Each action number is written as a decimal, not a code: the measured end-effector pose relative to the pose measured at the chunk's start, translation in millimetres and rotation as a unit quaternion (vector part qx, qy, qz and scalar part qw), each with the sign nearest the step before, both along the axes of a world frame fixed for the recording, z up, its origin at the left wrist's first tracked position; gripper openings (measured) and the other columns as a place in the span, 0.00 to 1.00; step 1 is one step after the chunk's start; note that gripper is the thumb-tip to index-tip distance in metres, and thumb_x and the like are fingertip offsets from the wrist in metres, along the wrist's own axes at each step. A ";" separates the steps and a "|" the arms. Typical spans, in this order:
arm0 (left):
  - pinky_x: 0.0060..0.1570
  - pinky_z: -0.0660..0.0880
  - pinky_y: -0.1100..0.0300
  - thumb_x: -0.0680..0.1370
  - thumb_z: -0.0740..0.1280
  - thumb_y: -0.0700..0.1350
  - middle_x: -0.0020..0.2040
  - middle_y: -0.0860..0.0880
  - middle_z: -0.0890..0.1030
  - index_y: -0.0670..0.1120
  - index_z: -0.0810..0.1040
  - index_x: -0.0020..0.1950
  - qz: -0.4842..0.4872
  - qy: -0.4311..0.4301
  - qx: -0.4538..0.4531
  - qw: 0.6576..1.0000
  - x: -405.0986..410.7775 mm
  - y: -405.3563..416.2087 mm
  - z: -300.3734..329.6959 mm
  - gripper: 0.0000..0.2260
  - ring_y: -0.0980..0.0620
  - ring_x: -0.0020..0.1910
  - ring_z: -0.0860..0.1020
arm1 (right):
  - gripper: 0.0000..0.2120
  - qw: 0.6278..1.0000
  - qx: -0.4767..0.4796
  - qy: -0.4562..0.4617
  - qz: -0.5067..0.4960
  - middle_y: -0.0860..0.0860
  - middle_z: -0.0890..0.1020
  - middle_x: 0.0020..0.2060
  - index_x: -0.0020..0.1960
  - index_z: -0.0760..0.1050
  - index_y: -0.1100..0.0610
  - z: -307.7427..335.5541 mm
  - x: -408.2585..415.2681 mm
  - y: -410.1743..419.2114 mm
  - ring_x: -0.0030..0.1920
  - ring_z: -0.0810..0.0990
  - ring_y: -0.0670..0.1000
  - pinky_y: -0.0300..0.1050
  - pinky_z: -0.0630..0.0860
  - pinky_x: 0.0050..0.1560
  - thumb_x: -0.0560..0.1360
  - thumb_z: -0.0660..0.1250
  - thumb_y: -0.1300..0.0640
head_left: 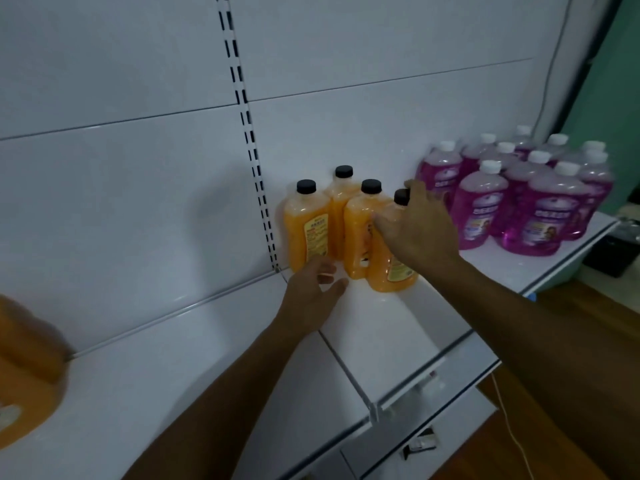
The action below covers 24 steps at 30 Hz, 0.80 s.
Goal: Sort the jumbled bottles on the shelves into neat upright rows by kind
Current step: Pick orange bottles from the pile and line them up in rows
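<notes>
Several orange bottles with black caps stand upright together on the white shelf (398, 327), against the back wall. My right hand (420, 225) wraps the front right orange bottle (393, 271) near its neck. My left hand (313, 292) hovers with fingers apart just in front of the leftmost orange bottle (306, 226), holding nothing. To the right, several purple bottles (543, 216) with white caps stand upright in close rows. A blurred orange bottle (24, 368) lies at the far left edge.
A slotted upright rail (249, 133) runs down the white back panel beside the orange bottles. A shelf divider seam (346, 368) runs toward the front edge. A wooden floor and a dark bin (613, 254) lie to the right.
</notes>
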<state>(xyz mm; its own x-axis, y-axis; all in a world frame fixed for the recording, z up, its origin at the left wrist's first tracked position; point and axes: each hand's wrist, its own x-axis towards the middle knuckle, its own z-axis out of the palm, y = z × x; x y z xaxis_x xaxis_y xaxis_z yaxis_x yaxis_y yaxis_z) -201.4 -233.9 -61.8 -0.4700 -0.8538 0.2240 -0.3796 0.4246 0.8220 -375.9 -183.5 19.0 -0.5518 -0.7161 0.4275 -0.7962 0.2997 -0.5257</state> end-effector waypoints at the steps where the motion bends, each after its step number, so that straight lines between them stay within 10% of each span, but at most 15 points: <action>1: 0.45 0.71 0.71 0.77 0.69 0.48 0.57 0.54 0.77 0.48 0.73 0.62 -0.003 0.004 0.004 1.000 -4.2 1.9 0.6 0.15 0.57 0.52 0.77 | 0.28 1.000 -0.011 0.008 0.004 0.53 0.75 0.60 0.65 0.65 0.54 -0.1 -1.4 0.3 0.60 0.74 0.57 0.54 0.76 0.51 0.71 0.67 0.41; 10: 0.49 0.69 0.70 0.75 0.72 0.52 0.63 0.58 0.74 0.52 0.68 0.71 -0.034 0.024 -0.019 0.999 4.7 13.0 0.2 0.26 0.58 0.57 0.74 | 0.14 0.995 -0.044 0.009 0.088 0.47 0.75 0.45 0.52 0.68 0.52 1.9 37.4 1.3 0.47 0.76 0.53 0.50 0.73 0.42 0.77 0.60 0.42; 18: 0.52 0.78 0.61 0.76 0.71 0.46 0.57 0.57 0.78 0.51 0.72 0.64 0.046 0.090 0.041 0.994 94.4 9.5 -1.2 0.17 0.55 0.55 0.79 | 0.15 0.968 -0.047 -0.048 0.243 0.47 0.76 0.41 0.48 0.71 0.52 15.3 132.8 -22.2 0.43 0.75 0.49 0.44 0.67 0.39 0.75 0.65 0.40; 24: 0.54 0.79 0.51 0.77 0.69 0.44 0.57 0.53 0.80 0.50 0.73 0.63 0.162 0.150 0.042 0.975 183.7 12.6 -8.0 0.15 0.50 0.55 0.80 | 0.25 0.904 0.030 -0.084 0.417 0.49 0.75 0.58 0.67 0.70 0.44 11.0 202.5 -35.3 0.57 0.73 0.48 0.40 0.70 0.53 0.72 0.71 0.44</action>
